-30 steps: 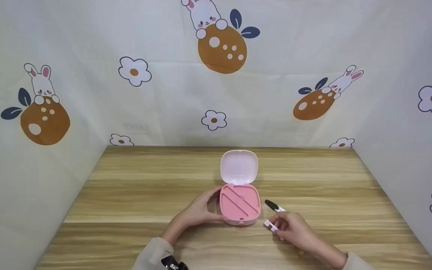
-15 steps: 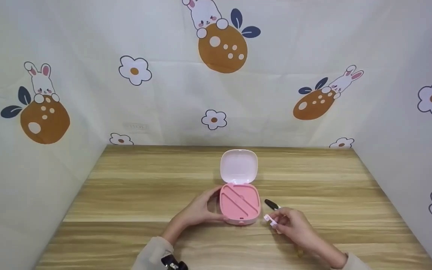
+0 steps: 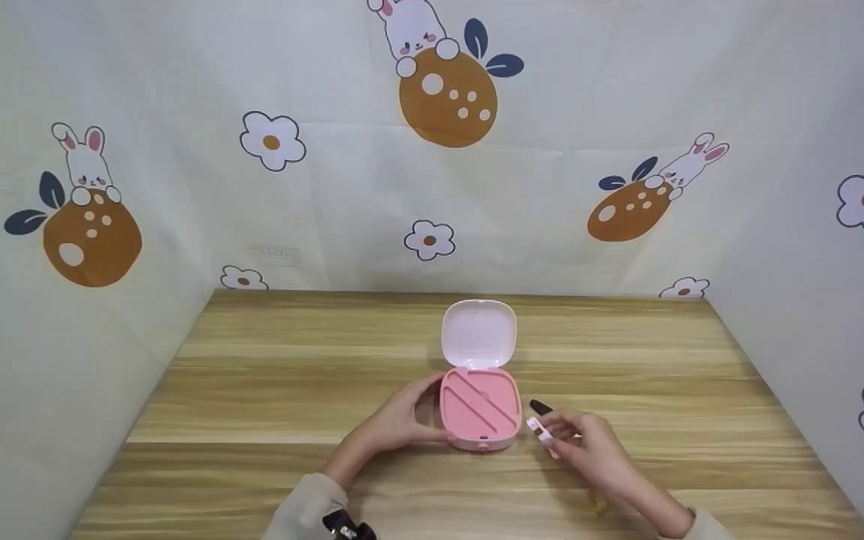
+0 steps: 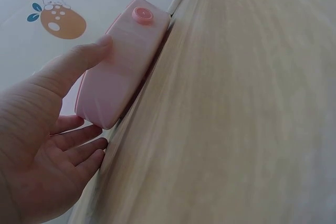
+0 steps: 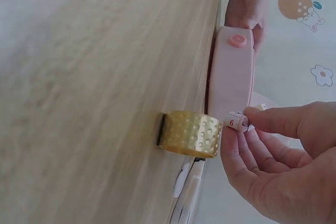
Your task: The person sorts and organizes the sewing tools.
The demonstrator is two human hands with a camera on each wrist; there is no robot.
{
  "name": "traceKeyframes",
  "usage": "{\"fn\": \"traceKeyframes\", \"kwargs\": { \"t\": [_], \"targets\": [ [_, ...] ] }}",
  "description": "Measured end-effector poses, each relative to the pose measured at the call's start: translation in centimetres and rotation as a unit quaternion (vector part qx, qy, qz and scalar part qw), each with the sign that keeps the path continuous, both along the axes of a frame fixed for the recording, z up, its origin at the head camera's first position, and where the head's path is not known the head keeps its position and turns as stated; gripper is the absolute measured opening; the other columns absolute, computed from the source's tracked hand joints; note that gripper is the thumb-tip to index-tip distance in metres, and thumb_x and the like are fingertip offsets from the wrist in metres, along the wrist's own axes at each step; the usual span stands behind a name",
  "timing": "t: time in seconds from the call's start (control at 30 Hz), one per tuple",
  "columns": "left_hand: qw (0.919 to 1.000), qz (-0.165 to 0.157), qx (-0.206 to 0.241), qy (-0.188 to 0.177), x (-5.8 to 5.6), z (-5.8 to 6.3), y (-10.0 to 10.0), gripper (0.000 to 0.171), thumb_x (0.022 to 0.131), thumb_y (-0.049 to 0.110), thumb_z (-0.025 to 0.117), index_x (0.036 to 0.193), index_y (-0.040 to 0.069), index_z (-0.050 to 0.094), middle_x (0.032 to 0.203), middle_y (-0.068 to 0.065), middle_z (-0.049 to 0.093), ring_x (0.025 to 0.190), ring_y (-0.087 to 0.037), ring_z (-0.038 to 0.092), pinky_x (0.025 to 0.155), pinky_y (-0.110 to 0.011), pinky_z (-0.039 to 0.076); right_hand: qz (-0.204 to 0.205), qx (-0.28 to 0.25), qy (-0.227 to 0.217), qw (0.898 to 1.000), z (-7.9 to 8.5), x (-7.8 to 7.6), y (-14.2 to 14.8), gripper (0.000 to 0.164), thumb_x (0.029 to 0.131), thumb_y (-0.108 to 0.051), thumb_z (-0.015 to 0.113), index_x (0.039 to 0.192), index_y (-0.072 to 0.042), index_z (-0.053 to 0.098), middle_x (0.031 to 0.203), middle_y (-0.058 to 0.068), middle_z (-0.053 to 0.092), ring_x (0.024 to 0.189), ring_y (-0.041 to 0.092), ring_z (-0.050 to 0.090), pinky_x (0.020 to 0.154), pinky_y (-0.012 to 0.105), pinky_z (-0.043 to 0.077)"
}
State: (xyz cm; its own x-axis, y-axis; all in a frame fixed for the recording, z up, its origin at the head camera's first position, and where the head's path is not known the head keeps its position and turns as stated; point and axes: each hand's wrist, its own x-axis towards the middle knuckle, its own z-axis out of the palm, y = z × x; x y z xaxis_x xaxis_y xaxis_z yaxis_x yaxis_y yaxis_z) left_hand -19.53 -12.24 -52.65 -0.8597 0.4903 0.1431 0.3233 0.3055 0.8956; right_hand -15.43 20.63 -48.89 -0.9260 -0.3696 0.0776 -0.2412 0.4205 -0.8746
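Note:
A pink box [image 3: 469, 411] lies on the table, its pale lid [image 3: 478, 334] hinged open behind it. Two slanting ridges cross its inside. My left hand [image 3: 396, 421] grips the box from the left; in the left wrist view, the thumb lies on the front wall and the fingers [image 4: 84, 150] are at the far end. Just right of the box, my right hand [image 3: 595, 450] pinches a small folded tape measure [image 3: 541, 433] between thumb and fingers. Printed numbers show on the tape measure [image 5: 237, 122] in the right wrist view.
Partly behind the right hand lies a slim object with a black end [image 3: 541, 406]. A gold dimpled ring [image 5: 191, 134] sits on the table near the right wrist, with slim white pieces [image 5: 186, 195] beyond it. Patterned cloth walls [image 3: 342, 187] surround the table [image 3: 274, 360].
My right hand has moved slightly away from me and turned the tape measure, covering more of the slim black-ended object. The left hand and the box stay put.

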Motion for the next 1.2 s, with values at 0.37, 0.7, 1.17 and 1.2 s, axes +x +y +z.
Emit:
{"fn": "traceKeyframes", "kwargs": {
  "t": [0.37, 0.7, 1.17, 1.2],
  "targets": [
    [1.0000, 0.002, -0.005, 0.007, -0.1, 0.0, 0.0, 0.097, 0.080, 0.027, 0.094, 0.160, 0.003, 0.042, 0.162, -0.016, 0.048, 0.150, -0.034, 0.044, 0.128, -0.051, 0.031, -0.014, -0.010, 0.016, 1.000, 0.5, -0.1, -0.4, 0.023, 0.090, 0.007, 0.073, 0.112, 0.013, 0.071, 0.093, 0.017, 0.074, 0.082, 0.006, 0.066, 0.073, 0.020, 0.063],
    [0.9999, 0.009, -0.004, 0.001, -0.1, -0.1, 0.0, 0.097, 0.080, 0.026, 0.094, 0.159, 0.003, 0.043, 0.161, -0.015, 0.049, 0.150, -0.032, 0.045, 0.128, -0.051, 0.032, -0.014, 0.011, 0.049, 0.999, 0.7, -0.4, -1.0, 0.026, 0.087, 0.010, 0.073, 0.113, 0.011, 0.073, 0.097, 0.016, 0.076, 0.084, 0.013, 0.068, 0.076, 0.022, 0.063],
    [0.9998, 0.015, -0.010, 0.009, 0.0, -0.1, 0.0, 0.099, 0.079, 0.027, 0.095, 0.159, 0.004, 0.043, 0.161, -0.014, 0.049, 0.149, -0.033, 0.045, 0.128, -0.052, 0.031, 0.006, -0.026, 0.025, 0.999, 1.0, -1.1, -2.5, 0.028, 0.091, 0.008, 0.071, 0.117, 0.016, 0.069, 0.101, 0.021, 0.075, 0.088, 0.009, 0.068, 0.078, 0.021, 0.062],
    [0.9998, 0.014, -0.011, 0.009, 0.1, -0.1, 0.0, 0.099, 0.079, 0.027, 0.095, 0.160, 0.004, 0.042, 0.161, -0.014, 0.049, 0.149, -0.033, 0.045, 0.128, -0.052, 0.031, 0.006, -0.028, 0.021, 0.999, 1.1, -1.1, -2.7, 0.028, 0.091, 0.008, 0.071, 0.118, 0.016, 0.069, 0.101, 0.021, 0.075, 0.089, 0.009, 0.068, 0.078, 0.021, 0.062]
  ]
}}
